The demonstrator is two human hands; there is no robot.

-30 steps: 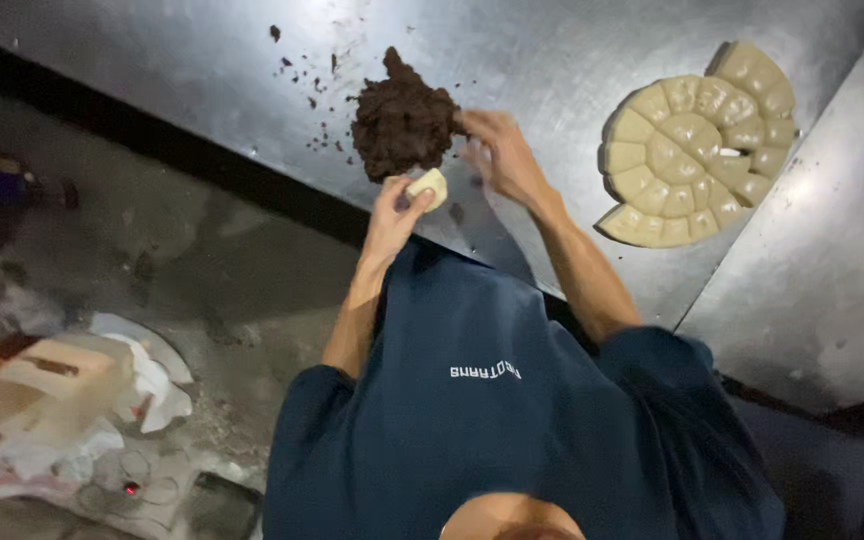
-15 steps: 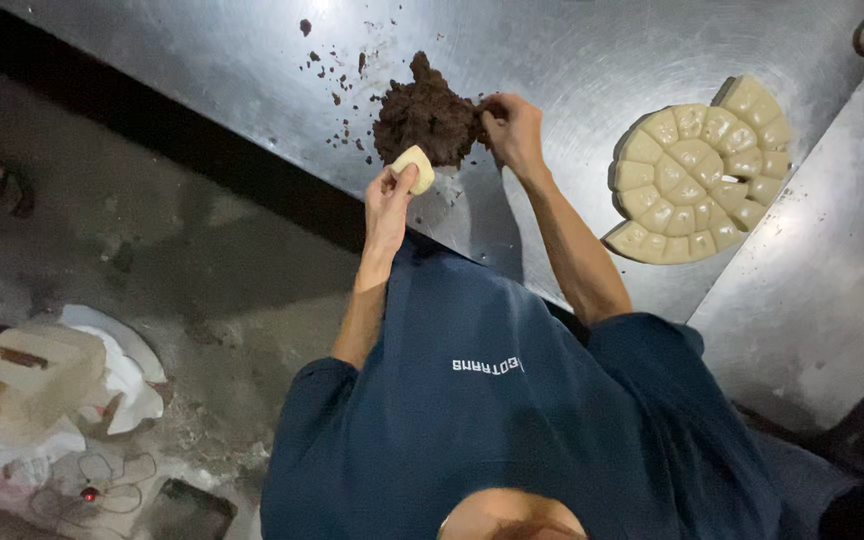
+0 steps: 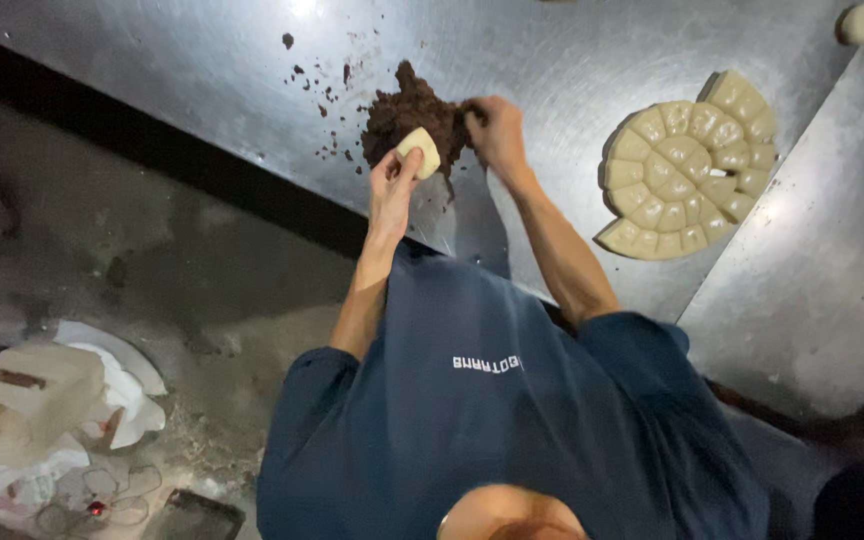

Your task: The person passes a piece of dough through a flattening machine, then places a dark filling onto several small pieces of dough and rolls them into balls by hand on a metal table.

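My left hand (image 3: 390,185) holds a small pale dough piece (image 3: 420,150) up against the near side of a mound of dark brown filling (image 3: 407,110). The mound lies on the steel table (image 3: 552,50). My right hand (image 3: 497,135) rests on the mound's right edge, with its fingers curled into the brown mass. Both forearms reach out from my dark blue shirt (image 3: 472,400).
To the right lies a flat pale dough round (image 3: 687,170) scored into several wedge pieces. Dough balls (image 3: 860,22) sit at the top right corner. Brown crumbs (image 3: 322,75) are scattered left of the mound. On the floor at left are a cardboard box (image 3: 22,395) and white paper.
My right hand has moved from the mound's side to grip its right edge. My left hand has kept the dough piece and lifted it closer to the mound. The view has shifted slightly.
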